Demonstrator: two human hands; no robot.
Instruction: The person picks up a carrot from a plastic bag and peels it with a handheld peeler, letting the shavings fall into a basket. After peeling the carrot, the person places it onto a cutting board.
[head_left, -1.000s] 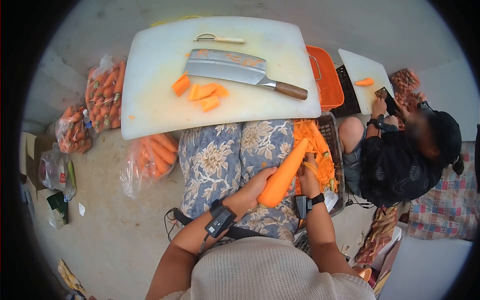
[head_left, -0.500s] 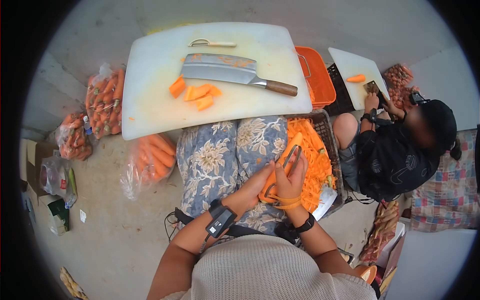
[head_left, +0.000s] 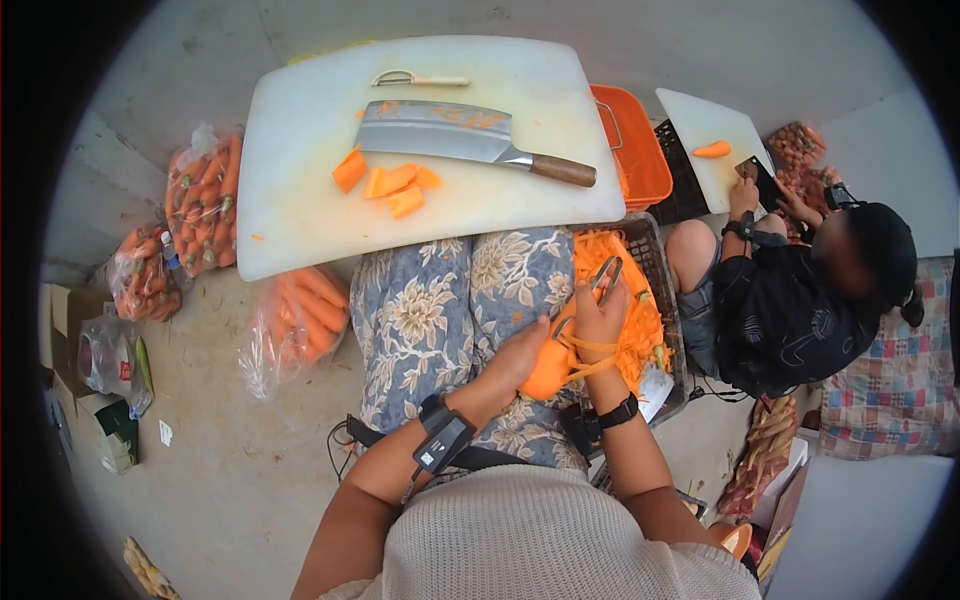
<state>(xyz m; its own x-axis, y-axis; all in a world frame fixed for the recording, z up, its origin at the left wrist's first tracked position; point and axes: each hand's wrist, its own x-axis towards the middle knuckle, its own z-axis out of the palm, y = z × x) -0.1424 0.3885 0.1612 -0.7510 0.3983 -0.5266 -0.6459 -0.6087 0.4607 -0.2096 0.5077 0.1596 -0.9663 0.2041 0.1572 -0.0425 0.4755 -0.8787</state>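
Observation:
My left hand (head_left: 518, 358) is closed round the near end of a thick peeled carrot (head_left: 546, 374), held over my lap. In my right hand (head_left: 598, 318) is a metal peeler (head_left: 610, 270), its frame sticking out past the fingers. The hand and peeler lie along the carrot's right side and hide its far end. Long orange peel strips (head_left: 588, 366) hang across my right hand near the wrist. Just beyond, a dark crate (head_left: 645, 238) holds a heap of carrot peelings (head_left: 640, 345).
A white cutting board (head_left: 300, 190) carries a cleaver (head_left: 435, 130), another peeler (head_left: 420, 80) and carrot chunks (head_left: 390, 183). Bagged carrots (head_left: 205, 205) stand left. An orange basket (head_left: 640, 150) is behind the crate. A co-worker (head_left: 800, 300) with a knife sits right, at another board (head_left: 705, 120).
My right hand and the peeler have moved up and away from me along the carrot, showing more of its near end. The co-worker's knife has shifted slightly.

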